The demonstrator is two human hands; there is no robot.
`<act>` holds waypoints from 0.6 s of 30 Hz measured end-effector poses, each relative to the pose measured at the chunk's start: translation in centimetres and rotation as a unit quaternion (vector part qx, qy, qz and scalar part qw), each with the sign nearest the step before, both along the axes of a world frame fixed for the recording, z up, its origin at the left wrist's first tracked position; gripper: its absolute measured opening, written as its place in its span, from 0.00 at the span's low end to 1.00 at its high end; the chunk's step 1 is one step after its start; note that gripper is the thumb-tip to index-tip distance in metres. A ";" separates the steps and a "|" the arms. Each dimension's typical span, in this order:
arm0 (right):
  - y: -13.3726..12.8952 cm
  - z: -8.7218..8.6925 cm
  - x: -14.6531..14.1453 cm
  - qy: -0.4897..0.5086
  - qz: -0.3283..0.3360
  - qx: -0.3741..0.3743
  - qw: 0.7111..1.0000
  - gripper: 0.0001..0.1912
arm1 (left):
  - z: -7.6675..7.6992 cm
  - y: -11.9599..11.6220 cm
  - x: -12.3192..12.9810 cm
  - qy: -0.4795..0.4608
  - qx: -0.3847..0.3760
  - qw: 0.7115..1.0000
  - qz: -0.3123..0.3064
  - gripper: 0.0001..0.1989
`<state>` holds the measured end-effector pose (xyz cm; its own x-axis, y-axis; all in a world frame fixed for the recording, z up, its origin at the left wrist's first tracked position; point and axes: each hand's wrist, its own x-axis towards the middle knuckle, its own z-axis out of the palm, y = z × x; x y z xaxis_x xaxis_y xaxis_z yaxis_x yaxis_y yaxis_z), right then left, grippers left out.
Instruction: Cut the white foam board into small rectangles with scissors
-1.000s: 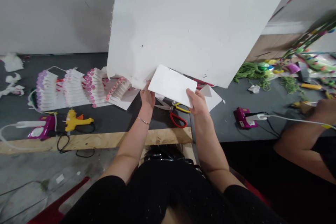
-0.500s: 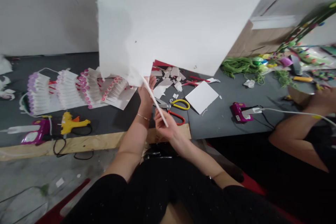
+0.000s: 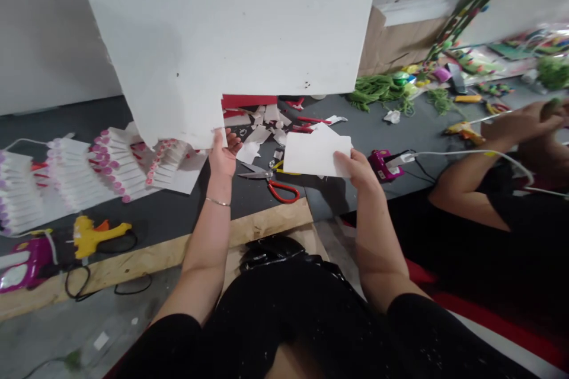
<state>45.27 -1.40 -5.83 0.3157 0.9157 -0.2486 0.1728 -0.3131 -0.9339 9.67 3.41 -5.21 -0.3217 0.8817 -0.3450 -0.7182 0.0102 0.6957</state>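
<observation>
My left hand (image 3: 223, 156) grips the lower edge of a large white foam board (image 3: 249, 29), its thumb in front and fingers behind. A rectangular notch is cut from the board's bottom edge beside that hand. In my right hand (image 3: 359, 167) is a small white board piece (image 3: 311, 153), held flat by its right end over the table. Part of another white piece (image 3: 326, 128) shows behind it. Scissors (image 3: 283, 191) with one red and one yellow handle lie open below, between my hands, the yellow handle partly covered.
White scraps (image 3: 262, 130) litter the grey table (image 3: 249, 201). Fans of white sticks with pink and purple tips (image 3: 118, 160) lie left, near a yellow glue gun (image 3: 95, 235). Right are a purple power socket (image 3: 384, 167), green yarn (image 3: 376, 92) and a co-worker's hands (image 3: 520, 124).
My right hand has moved right, bringing the small white piece from edge-on to flat and away from the large board. My left hand stays on the large board. The view has shifted rightward.
</observation>
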 end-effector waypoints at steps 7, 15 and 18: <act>5.9 0.7 3.6 -0.178 0.062 -0.064 0.980 0.11 | -0.9 -0.3 -0.1 0.015 0.009 1.000 -0.005 0.17; 8.1 1.0 4.5 -0.222 0.094 -0.060 0.969 0.11 | -2.0 -0.9 0.1 0.042 0.001 0.999 -0.017 0.16; 7.4 1.0 6.3 -0.153 0.086 0.043 0.984 0.14 | -1.8 -0.8 0.2 0.019 -0.010 0.999 -0.024 0.16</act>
<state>51.60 5.99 -4.78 0.2021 0.9756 -0.0862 0.4935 -0.1775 -0.8515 9.92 2.59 -6.99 -0.2926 0.8895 -0.3509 -0.6894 0.0580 0.7220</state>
